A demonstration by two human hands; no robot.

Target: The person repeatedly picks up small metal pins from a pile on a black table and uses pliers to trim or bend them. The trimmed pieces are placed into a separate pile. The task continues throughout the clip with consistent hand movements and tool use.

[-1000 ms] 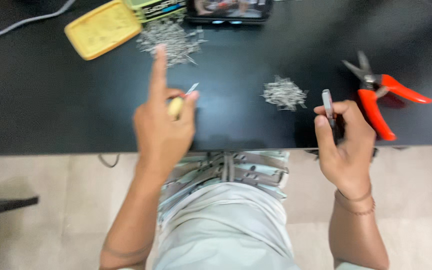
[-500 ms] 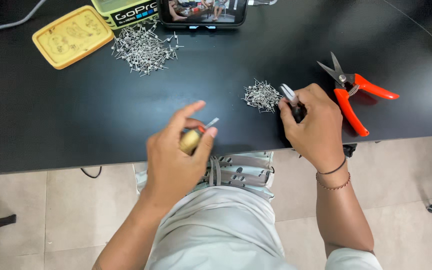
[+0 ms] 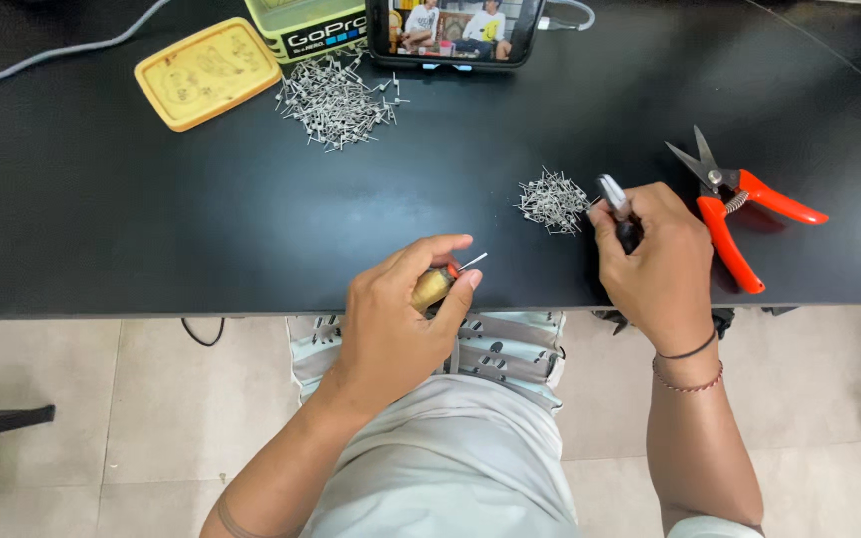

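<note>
My left hand (image 3: pixel 401 314) grips a small brass-coloured tool (image 3: pixel 433 286) with a thin metal tip (image 3: pixel 471 262), held at the near edge of the black table (image 3: pixel 102 219). My right hand (image 3: pixel 655 264) holds small pliers (image 3: pixel 615 204), whose jaws point at the small pile of metal pins (image 3: pixel 553 201) just to the left. A larger pile of pins (image 3: pixel 336 100) lies farther back on the table.
Orange-handled snips (image 3: pixel 734 214) lie to the right of my right hand. A yellow tray lid (image 3: pixel 208 72), a box (image 3: pixel 306 25) and a phone showing a video (image 3: pixel 455 30) stand along the back. A grey cable (image 3: pixel 52 55) runs at the back left.
My left hand has lowered its raised finger and come down to the table edge. My right hand moved forward with the pliers to the small pin pile. The view shifted closer.
</note>
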